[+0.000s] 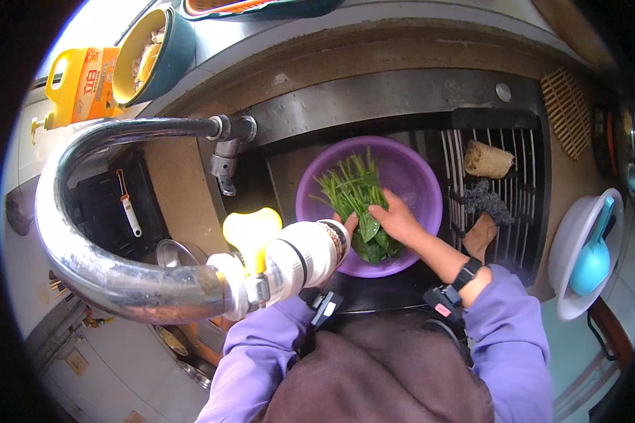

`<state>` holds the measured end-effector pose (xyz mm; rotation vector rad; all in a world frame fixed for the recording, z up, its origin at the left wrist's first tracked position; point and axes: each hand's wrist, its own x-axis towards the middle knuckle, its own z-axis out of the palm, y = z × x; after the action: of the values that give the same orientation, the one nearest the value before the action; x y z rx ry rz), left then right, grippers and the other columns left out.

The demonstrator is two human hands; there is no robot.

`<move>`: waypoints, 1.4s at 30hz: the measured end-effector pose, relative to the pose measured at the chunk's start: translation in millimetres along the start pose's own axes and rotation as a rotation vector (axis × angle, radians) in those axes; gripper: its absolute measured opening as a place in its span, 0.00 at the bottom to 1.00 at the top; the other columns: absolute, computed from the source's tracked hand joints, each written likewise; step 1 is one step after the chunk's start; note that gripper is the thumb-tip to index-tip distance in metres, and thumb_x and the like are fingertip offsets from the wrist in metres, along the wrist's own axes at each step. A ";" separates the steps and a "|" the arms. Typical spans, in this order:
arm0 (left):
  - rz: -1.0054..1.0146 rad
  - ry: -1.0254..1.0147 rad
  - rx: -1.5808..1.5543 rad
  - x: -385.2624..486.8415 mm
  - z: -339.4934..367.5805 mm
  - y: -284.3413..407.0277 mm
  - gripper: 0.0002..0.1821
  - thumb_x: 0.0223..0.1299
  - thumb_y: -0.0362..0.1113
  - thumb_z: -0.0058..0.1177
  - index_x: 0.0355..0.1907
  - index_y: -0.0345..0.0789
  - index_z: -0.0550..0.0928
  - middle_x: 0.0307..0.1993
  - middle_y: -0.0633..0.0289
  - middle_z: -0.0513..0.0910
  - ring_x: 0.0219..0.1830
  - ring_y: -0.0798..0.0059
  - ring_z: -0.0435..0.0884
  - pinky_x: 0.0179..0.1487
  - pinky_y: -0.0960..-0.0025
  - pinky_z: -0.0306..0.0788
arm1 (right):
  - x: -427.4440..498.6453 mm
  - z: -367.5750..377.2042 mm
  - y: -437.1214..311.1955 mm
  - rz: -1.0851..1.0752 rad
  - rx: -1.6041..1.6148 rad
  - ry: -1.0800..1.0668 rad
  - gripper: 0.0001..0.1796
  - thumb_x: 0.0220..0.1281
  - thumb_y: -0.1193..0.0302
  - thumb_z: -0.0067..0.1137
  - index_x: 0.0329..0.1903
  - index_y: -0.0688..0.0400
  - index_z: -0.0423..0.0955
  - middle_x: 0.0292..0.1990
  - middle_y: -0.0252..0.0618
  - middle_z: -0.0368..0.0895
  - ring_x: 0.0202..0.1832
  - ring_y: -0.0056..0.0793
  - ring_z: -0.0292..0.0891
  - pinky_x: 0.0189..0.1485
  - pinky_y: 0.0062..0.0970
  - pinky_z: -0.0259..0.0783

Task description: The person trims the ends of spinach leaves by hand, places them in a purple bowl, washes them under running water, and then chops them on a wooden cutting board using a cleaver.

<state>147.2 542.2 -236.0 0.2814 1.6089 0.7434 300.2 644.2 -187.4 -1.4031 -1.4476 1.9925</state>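
A bunch of leafy greens (360, 185) with long stems lies in both my hands over a round purple plastic basin (428, 211) in the sink. My right hand (399, 219) grips the bunch from the right, its thumb across the stems. My left hand (348, 224) holds it from the lower left; the faucet's white filter nozzle (301, 251) hides most of that hand. The leaves point towards me and the stems point away. The curved metal faucet (106, 285) reaches in from the left, with a yellow lever (253, 232) on its nozzle.
On the right, a drain rack (524, 195) holds a loofah piece (488, 159) and a grey scouring pad (487, 203). A white basin (566, 254) with a blue ladle (590, 267) stands farther right. A peeler (129, 209), yellow jug (79, 87) and green bowl (180, 58) are left.
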 end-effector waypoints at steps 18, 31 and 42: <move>0.336 0.114 0.683 11.4 -1.0 40.1 0.24 0.49 0.33 0.54 0.50 0.25 0.69 0.49 0.43 0.71 0.53 0.50 0.70 0.59 0.59 0.61 | 15.8 -10.3 0.7 0.124 -0.859 -0.130 0.26 0.52 0.67 0.52 0.56 0.60 0.65 0.58 0.49 0.63 0.63 0.49 0.54 0.59 0.42 0.58; -0.138 -0.019 -0.187 -10.5 36.0 54.5 0.37 0.55 0.45 0.58 0.63 0.38 0.57 0.56 0.61 0.68 0.56 0.69 0.67 0.58 0.66 0.63 | 15.0 36.1 0.2 0.400 0.762 -0.138 0.41 0.63 0.40 0.32 0.63 0.64 0.58 0.60 0.42 0.63 0.61 0.32 0.57 0.64 0.28 0.51; -0.189 -0.078 -0.298 -62.0 5.1 93.1 0.22 0.51 0.31 0.60 0.49 0.33 0.72 0.42 0.63 0.78 0.43 0.73 0.76 0.47 0.69 0.71 | -36.6 21.3 -46.3 0.399 0.768 -0.284 0.41 0.62 0.41 0.37 0.66 0.61 0.51 0.65 0.42 0.52 0.68 0.27 0.43 0.67 0.32 0.42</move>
<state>142.4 578.9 -130.3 -0.0566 1.4059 0.8033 286.7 627.2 -128.6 -1.1262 -0.3593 2.6589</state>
